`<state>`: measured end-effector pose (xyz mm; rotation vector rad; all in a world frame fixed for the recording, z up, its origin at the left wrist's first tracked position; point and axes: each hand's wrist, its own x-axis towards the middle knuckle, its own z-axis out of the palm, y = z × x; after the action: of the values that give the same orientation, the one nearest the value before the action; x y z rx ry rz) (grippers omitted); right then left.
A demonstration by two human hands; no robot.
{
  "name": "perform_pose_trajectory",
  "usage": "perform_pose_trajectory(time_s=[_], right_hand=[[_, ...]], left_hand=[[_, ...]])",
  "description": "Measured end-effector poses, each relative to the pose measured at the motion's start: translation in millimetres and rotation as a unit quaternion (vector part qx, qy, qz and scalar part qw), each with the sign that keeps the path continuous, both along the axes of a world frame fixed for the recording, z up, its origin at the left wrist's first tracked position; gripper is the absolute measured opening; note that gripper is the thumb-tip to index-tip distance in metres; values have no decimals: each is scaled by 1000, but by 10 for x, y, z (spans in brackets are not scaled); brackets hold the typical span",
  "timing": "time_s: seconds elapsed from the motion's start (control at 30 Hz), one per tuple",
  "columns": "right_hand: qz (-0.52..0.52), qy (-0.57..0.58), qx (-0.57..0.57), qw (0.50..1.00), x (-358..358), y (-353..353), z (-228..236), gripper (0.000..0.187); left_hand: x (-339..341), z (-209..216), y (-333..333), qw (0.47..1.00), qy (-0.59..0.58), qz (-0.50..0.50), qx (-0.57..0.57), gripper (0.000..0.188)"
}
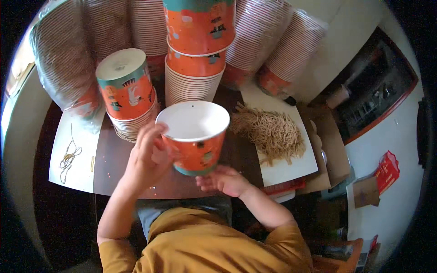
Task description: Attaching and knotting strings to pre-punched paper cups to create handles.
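An orange paper bucket [193, 154] with a white inside and a green band at its base is held up over the table, its mouth upward and tilted a little toward me. A small dark dot shows on its inner wall close to the far rim. My left hand [148, 150] grips its left side, with the fingers at the rim. Beside the bottom of the bucket, my right hand [223, 181] has its fingers stretched out; whether they touch the base I cannot tell.
Behind the bucket rises a tall stack of matching buckets [196, 66], with a shorter upside-down stack [127, 98] to its left. Plastic-wrapped stacks [59, 50] line the back. A heap of tan strings [277, 134] lies at right, a few loose strings [68, 159] at left.
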<state>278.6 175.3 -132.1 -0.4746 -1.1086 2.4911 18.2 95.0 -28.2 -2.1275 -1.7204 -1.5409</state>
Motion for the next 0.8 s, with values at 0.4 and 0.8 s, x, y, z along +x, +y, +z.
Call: perform_pose_trajectory(time_s=[0.4, 0.8], right_hand=[[-215, -521, 600, 567, 616, 1325, 1169, 19], [-299, -391, 448, 747, 845, 2046, 1065, 13]], left_hand=[[-419, 236, -351, 981, 56, -92, -161, 22], [-493, 301, -467, 995, -23, -36, -89, 29]])
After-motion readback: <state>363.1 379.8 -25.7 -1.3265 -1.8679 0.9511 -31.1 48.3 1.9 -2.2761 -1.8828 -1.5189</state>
